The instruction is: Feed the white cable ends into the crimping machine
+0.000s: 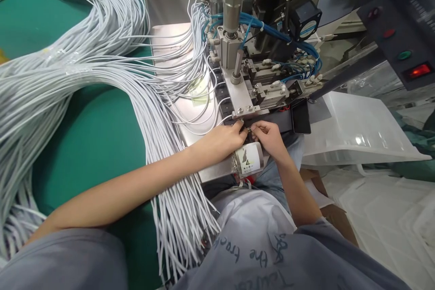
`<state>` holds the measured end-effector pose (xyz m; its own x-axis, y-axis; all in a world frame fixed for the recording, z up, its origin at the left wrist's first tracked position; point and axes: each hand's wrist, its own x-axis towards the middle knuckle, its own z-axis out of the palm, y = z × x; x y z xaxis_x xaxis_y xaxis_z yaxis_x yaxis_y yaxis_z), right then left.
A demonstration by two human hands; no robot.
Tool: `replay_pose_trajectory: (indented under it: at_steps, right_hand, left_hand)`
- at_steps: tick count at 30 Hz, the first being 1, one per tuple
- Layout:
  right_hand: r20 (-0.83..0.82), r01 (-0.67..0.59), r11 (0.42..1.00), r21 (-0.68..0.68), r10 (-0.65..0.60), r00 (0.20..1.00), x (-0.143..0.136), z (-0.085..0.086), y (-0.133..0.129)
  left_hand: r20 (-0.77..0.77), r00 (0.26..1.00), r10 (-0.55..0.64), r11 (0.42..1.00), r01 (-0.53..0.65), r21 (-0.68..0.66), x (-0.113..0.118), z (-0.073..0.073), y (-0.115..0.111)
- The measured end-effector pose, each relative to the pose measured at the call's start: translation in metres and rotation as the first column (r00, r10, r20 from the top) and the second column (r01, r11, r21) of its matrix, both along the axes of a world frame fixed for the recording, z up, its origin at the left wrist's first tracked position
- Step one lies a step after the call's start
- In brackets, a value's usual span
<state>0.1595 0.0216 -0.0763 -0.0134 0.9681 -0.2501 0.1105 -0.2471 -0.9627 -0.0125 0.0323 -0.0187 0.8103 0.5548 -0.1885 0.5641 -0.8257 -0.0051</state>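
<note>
At the front of the machine [238, 93], my left hand [228, 139] is closed, its fingertips pinched just below the metal plate. Whatever those fingers hold is too small and too hidden to name. My right hand [268, 136] is beside it, thumb and forefinger pinching a small shiny metal piece [249, 129]; the fingertips of both hands nearly meet there. White cables [200, 120] curve from the left into the machine's black track, close to my left hand. Just under my hands sits a small clear container with a white label [249, 158].
Thick bundles of white cables [102, 70] spread over the green table [105, 131] at left. A control box [404, 41] with a lit red switch is at upper right. A dark phone-like slab [301, 117] lies near a translucent plastic bin [360, 129].
</note>
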Motion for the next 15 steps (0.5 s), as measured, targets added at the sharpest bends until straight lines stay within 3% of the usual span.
replay_pose_trajectory:
  at_steps: [4, 9, 15]
  right_hand:
    - [0.006, -0.039, 0.999, 0.005, 0.039, 0.999, 0.0002, -0.0037, 0.0012]
    - [0.014, 0.001, 0.999, 0.042, -0.002, 1.0, -0.0012, -0.0063, 0.0011]
    - [0.124, 0.011, 0.986, 0.167, -0.032, 0.992, -0.0017, -0.0024, 0.0009]
  left_hand:
    - [-0.018, 1.0, -0.005, 1.0, 0.005, 0.0, 0.0011, 0.0018, -0.0005]
    - [0.01, 1.0, -0.012, 1.0, 0.012, -0.013, 0.0005, 0.0021, 0.0005]
    - [0.033, 0.999, -0.034, 0.999, 0.035, -0.011, 0.0003, 0.0023, 0.0012]
